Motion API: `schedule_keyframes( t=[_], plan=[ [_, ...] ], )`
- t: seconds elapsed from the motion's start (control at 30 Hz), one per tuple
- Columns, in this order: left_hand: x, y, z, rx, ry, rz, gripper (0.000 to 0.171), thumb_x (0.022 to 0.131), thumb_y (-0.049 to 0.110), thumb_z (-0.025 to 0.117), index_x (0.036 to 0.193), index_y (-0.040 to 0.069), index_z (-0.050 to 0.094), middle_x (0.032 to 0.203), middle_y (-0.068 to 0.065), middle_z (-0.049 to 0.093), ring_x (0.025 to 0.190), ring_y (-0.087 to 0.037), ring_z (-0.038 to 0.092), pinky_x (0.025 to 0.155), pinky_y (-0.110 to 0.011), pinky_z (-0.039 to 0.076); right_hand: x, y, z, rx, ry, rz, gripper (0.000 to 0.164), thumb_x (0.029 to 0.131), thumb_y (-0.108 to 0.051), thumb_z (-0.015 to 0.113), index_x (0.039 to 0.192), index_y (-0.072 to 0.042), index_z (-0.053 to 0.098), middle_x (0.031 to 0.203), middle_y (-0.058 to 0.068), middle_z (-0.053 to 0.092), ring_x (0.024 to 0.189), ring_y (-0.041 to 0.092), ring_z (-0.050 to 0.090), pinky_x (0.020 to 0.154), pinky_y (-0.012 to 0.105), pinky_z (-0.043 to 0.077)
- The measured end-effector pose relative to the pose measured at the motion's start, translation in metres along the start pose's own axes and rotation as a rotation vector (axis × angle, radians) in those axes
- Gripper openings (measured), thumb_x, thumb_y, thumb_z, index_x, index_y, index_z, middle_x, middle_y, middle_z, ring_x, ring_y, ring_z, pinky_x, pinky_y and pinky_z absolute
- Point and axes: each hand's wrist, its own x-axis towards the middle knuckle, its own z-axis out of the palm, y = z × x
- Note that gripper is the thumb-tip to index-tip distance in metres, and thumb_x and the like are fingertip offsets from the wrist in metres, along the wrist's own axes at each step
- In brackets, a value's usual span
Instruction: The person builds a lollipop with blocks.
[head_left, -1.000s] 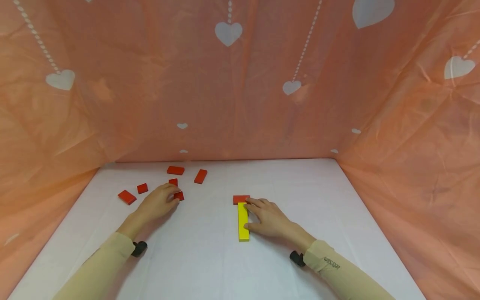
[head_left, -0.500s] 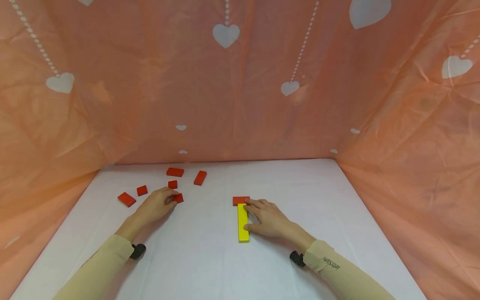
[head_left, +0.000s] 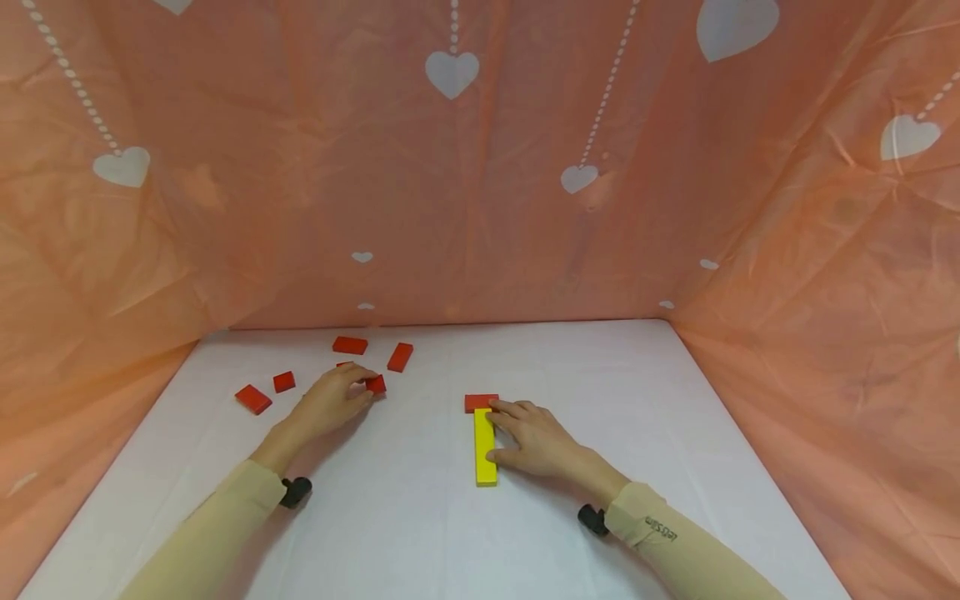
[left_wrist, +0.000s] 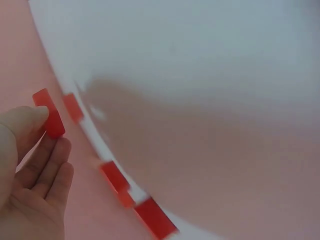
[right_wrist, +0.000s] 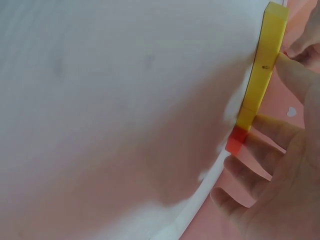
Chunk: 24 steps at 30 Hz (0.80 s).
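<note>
My left hand [head_left: 330, 404] pinches a small red block [head_left: 377, 384] between thumb and fingertips at the left of the table. In the left wrist view that red block [left_wrist: 49, 114] stands out beyond the thumb, seen against the pink cloth. My right hand [head_left: 536, 437] touches the right side of a long yellow block [head_left: 485, 450] with thumb and fingers spread. A red block [head_left: 480, 402] lies crosswise at the yellow block's far end, with a fingertip at its right end. In the right wrist view the fingers lie along the yellow block [right_wrist: 265, 65] and red block [right_wrist: 236, 141].
Around my left hand lie loose red blocks: two oblong ones [head_left: 349, 344] [head_left: 400, 357] behind, a small one [head_left: 283, 381] and another oblong one [head_left: 252, 398] to its left. One more is mostly hidden by the hand. Pink cloth [head_left: 480, 208] walls the white table [head_left: 420, 517].
My left hand has taken the small red block a little to the right and away from me, now covering most of another small red block. My right hand stays in place.
</note>
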Motion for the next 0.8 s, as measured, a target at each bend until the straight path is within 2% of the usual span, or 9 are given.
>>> schedule_keyframes(
  t=[0.2, 0.33, 0.43, 0.67, 0.8],
  plan=[
    [0.018, 0.02, 0.01, -0.059, -0.006, 0.01, 0.041, 0.099, 0.013, 0.071, 0.137, 0.0, 0.064, 0.136, -0.02, 0.063, 0.129, -0.042, 0.056, 0.107, -0.059, 0.049, -0.001, -0.001, -0.002, -0.002, -0.002, 0.002, 0.066, 0.097, -0.046, 0.07, 0.152, -0.013, 0.054, 0.163, 0.009, 0.042, 0.146, 0.035, 0.041, 0.119, 0.058, 0.034],
    [0.031, 0.034, 0.02, -0.092, -0.03, -0.013, 0.043, 0.1, 0.017, 0.071, 0.14, 0.003, 0.063, 0.145, -0.02, 0.058, 0.138, -0.042, 0.05, 0.111, -0.059, 0.044, 0.0, -0.002, -0.002, -0.004, -0.003, 0.001, 0.066, 0.097, -0.046, 0.07, 0.152, -0.013, 0.054, 0.163, 0.009, 0.042, 0.146, 0.035, 0.041, 0.119, 0.058, 0.034],
    [0.04, 0.045, 0.028, -0.103, -0.05, -0.016, 0.044, 0.1, 0.019, 0.072, 0.141, 0.007, 0.063, 0.145, -0.017, 0.058, 0.139, -0.039, 0.05, 0.112, -0.057, 0.045, 0.0, -0.002, -0.003, -0.005, -0.008, 0.007, 0.066, 0.097, -0.047, 0.07, 0.152, -0.013, 0.054, 0.163, 0.009, 0.042, 0.146, 0.035, 0.041, 0.119, 0.058, 0.034],
    [0.058, 0.068, 0.046, -0.112, -0.081, 0.042, 0.04, 0.099, 0.017, 0.073, 0.138, 0.008, 0.066, 0.137, -0.012, 0.063, 0.129, -0.034, 0.057, 0.108, -0.051, 0.05, 0.001, -0.003, -0.003, 0.001, -0.019, 0.022, 0.067, 0.097, -0.047, 0.07, 0.152, -0.014, 0.054, 0.163, 0.009, 0.042, 0.146, 0.035, 0.041, 0.119, 0.059, 0.034],
    [0.069, 0.078, 0.053, -0.109, -0.123, 0.063, 0.037, 0.1, 0.013, 0.071, 0.136, 0.009, 0.067, 0.136, -0.011, 0.064, 0.126, -0.032, 0.058, 0.108, -0.05, 0.051, 0.001, -0.003, -0.003, 0.003, -0.016, 0.019, 0.067, 0.097, -0.048, 0.07, 0.152, -0.014, 0.054, 0.163, 0.009, 0.043, 0.145, 0.035, 0.041, 0.119, 0.059, 0.034]
  ],
)
